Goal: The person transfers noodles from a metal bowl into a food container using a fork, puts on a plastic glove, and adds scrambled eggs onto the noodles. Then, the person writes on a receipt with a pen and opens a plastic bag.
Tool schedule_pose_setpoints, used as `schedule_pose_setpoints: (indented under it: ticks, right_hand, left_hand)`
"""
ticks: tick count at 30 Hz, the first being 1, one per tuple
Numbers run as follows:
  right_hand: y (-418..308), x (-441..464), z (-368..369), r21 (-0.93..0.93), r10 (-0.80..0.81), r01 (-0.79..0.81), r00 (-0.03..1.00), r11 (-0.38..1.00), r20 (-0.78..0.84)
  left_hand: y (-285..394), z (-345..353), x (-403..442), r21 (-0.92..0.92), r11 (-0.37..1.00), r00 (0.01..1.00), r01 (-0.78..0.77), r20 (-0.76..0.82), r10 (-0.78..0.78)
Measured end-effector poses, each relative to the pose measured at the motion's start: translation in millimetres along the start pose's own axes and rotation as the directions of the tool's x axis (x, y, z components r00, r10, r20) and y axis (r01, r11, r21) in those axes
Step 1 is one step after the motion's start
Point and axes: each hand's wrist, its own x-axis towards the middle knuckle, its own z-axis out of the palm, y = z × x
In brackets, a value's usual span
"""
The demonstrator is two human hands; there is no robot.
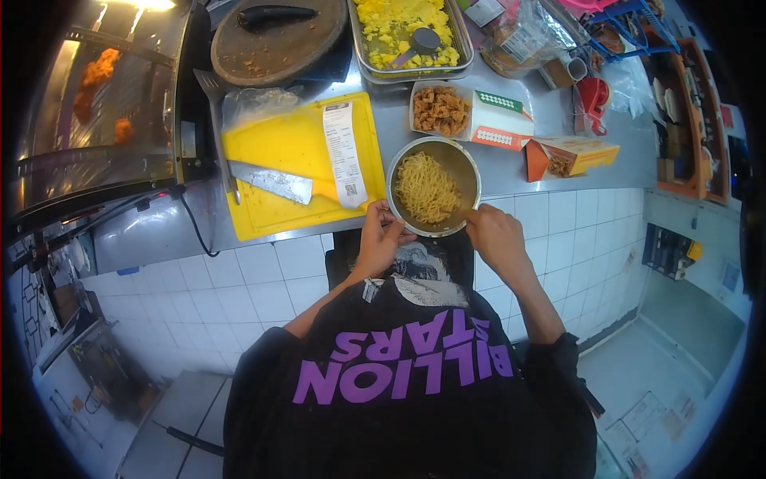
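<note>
A steel bowl (461,164) with cooked noodles (429,188) in it sits at the counter's front edge. My left hand (381,239) is closed at the bowl's lower left rim, its fingertips partly hidden. On the opposite side, my right hand (496,237) pinches the lower right rim. A cleaver (275,183) with a yellow handle lies on the yellow cutting board (263,219), the handle's end close to my left fingers. Beside the cleaver, a printed receipt (343,152) lies across the board. Just behind the bowl, an open carton holds fried chicken pieces (440,110).
A second food carton (570,157) stands to the right, near a red tape dispenser (591,104). Behind are a tray of yellow scrambled egg (399,20) and a round chopping block (275,48). A metal spatula (215,100) and a lit display case (104,104) are at left.
</note>
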Motion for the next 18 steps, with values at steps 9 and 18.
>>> schedule_pose_setpoints:
  ticks: [9,18]
  right_hand:
    - [-54,-36,-69,-0.215,0.032,-0.024,0.999,0.976,0.037]
    - [33,17,7,0.219,0.144,-0.128,0.988,0.967,-0.057]
  left_hand:
    - [2,2,-3,0.000,1.000,1.000,-0.015,-0.012,0.015]
    - [0,-2,2,0.051,0.994,0.994,-0.093,0.064,0.089]
